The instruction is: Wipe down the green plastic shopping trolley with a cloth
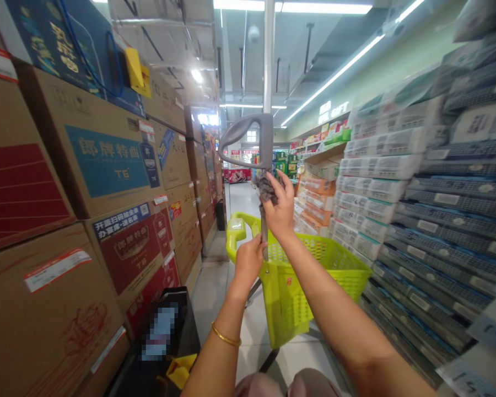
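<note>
In front of me stands a cart with a lime-green plastic basket (334,267) and a grey looped handle (265,138) at the top of its upright metal pole (264,234). My left hand (248,262) is closed around the pole, just above the basket's near edge. Higher up, my right hand (280,207) presses a crumpled dark grey cloth (267,186) against the pole, right below the handle. The cloth hides the stretch of pole behind it. A gold bangle (226,334) circles my left wrist.
Stacked cartons (107,160) line the left side, with a black bin-like container (186,314) below them. Wrapped packs (372,182) and dark checked packages (450,220) are piled on the right. A tiled aisle (242,198) runs ahead between them.
</note>
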`<state>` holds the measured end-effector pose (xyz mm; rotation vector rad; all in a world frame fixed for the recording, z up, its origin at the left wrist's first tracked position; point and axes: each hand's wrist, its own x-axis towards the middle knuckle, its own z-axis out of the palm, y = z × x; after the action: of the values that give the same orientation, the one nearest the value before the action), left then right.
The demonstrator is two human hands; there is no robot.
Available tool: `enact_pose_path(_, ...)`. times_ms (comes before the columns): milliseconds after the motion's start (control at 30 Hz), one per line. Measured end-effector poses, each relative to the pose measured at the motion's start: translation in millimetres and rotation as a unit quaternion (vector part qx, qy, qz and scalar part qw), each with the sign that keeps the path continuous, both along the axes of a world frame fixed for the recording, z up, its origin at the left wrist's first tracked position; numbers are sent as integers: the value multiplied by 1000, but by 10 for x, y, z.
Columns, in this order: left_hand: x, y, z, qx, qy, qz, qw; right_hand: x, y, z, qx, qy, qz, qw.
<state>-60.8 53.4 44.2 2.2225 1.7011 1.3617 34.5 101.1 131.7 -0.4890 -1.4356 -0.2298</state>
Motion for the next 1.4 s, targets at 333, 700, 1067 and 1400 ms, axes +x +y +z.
enact_pose_path(333, -27, -29, 17, 7, 18, 16, 1000, -117, -31, -137, -129, 57, 92, 986)
enact_pose_path(700, -141, 67, 14, 76, -106, -113, 985, -55, -178, -775, -197, 20, 78, 977)
enact_pose_path(1067, -153, 108, 903, 98, -354, -239, 899, -229, -125, 296, -119, 57, 24, 991)
enact_pose_path(1400, -159, 188, 950, 97, -350, -267, 893, -354, -138, -82, -206, 39, -14, 978)
